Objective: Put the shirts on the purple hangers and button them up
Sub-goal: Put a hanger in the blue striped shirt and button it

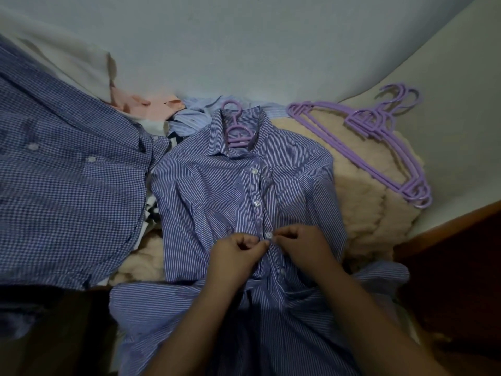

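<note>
A blue-and-white striped shirt (217, 191) lies face up in the middle, with a purple hanger (238, 131) inside its collar. Its top two buttons look fastened. My left hand (235, 256) and my right hand (301, 245) meet at the placket, each pinching the fabric edge beside the third button (269, 235). A stack of spare purple hangers (379, 142) rests to the right on a cream fleece blanket (360, 213). A blue checked shirt (67, 191) is spread out on the left.
More crumpled clothes, a pink one (151, 103) and a light striped one (195, 115), are piled behind the collar against the pale wall (244, 44). A dark wooden edge (447, 240) runs along the right.
</note>
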